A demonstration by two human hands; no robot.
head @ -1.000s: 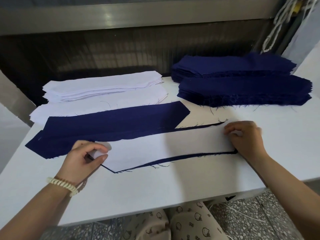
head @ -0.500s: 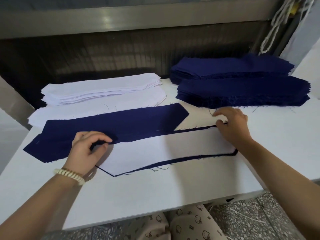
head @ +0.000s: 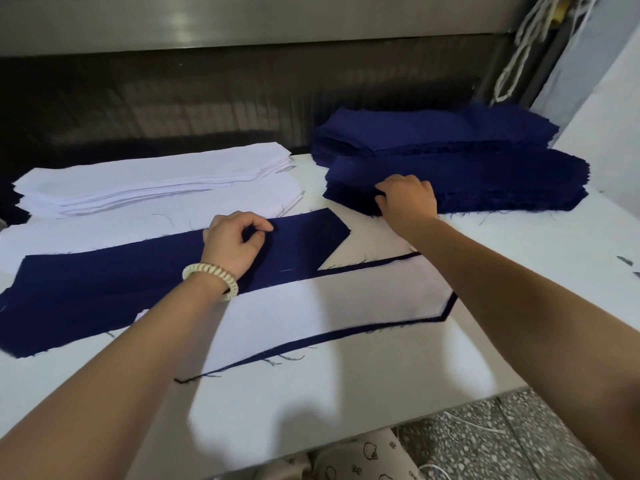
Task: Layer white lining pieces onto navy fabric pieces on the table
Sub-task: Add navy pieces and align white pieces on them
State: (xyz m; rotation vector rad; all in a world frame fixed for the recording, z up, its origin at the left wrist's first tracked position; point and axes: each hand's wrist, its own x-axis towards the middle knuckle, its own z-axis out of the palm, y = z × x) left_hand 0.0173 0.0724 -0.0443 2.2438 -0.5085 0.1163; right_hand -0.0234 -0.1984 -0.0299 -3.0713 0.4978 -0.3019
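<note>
Navy stack (head: 485, 181) gripped by right fingers (head: 393, 184), tips hidden, left fingers (head: 254, 224) pinching navy piece (head: 104, 292)

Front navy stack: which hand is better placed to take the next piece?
Right: the right hand grips the front navy stack at its near corner; the left hand pinches the loose navy piece.

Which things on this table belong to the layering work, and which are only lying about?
Belong to the work:
white lining stack
near navy stack, which the right hand grips
far navy stack
single navy piece, under the left hand
white lining piece already laid on a navy piece

Only lying about:
white cord hanging at the right
thread scraps at the far right
</note>
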